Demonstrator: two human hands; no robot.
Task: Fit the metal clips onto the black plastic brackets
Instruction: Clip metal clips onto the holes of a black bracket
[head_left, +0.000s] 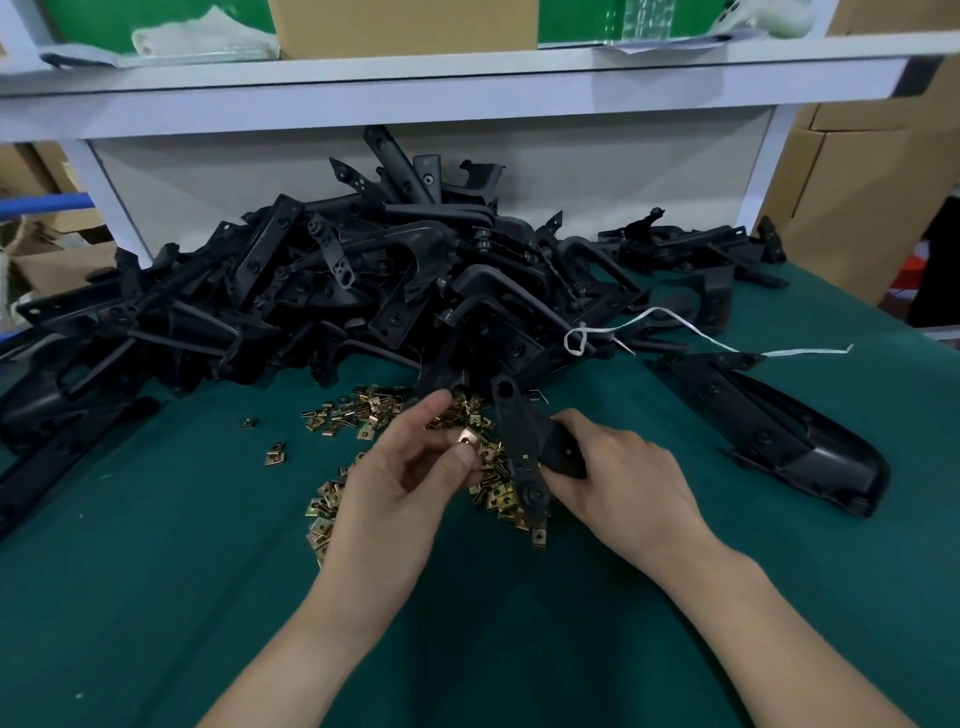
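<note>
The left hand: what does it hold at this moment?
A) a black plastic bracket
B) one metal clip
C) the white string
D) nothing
B: the left hand pinches one brass-coloured metal clip between thumb and finger, while the right hand grips the black bracket.

left hand (410, 467): fingers (426, 411) pinch clip (466, 436) | right hand (623, 478): fingers (574, 420) apparently wrap bracket (519, 441)

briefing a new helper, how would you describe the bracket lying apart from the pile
Start at the big pile of black brackets on the green table. To its right, under the end of the white string, one long bracket lies flat by itself, not heaped with others.
</note>
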